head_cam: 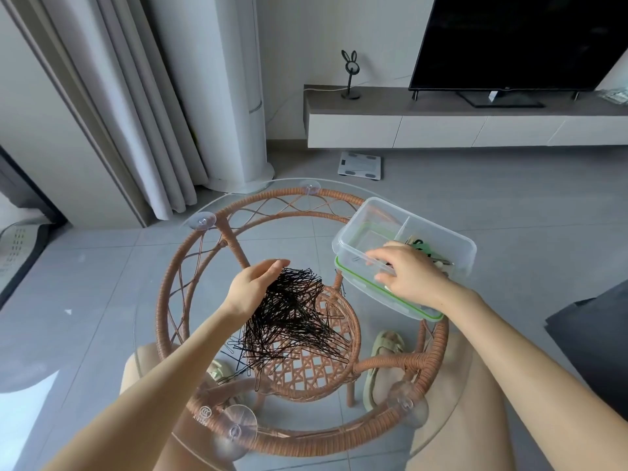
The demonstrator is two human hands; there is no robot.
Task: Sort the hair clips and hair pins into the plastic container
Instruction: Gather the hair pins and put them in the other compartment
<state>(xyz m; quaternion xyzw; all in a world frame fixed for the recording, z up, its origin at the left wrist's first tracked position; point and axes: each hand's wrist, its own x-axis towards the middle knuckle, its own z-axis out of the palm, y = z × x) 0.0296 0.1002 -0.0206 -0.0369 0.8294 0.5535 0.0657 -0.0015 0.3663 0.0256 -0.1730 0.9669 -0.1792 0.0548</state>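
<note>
Hair pins (292,321), a big black tangle of them, sit heaped on the glass table (163,294), spread across its middle with a few strays trailing toward the near edge. Individual pins in the thick of the pile are impossible to separate by eye. The left hand (253,288) covers the pile's left flank, fingers loosely curved and together against the pins; whether any are actually pinched I cannot tell, since the palm side is turned away. Right of the pile, the right hand (407,275) reaches over the near wall of the plastic container (452,232), fingers spread apart and extended, nothing clearly held. Behind that hand, in the container's right compartment, sit hair clips (423,248), dark and green, partly hidden by the knuckles. The left compartment looks almost bare.
</note>
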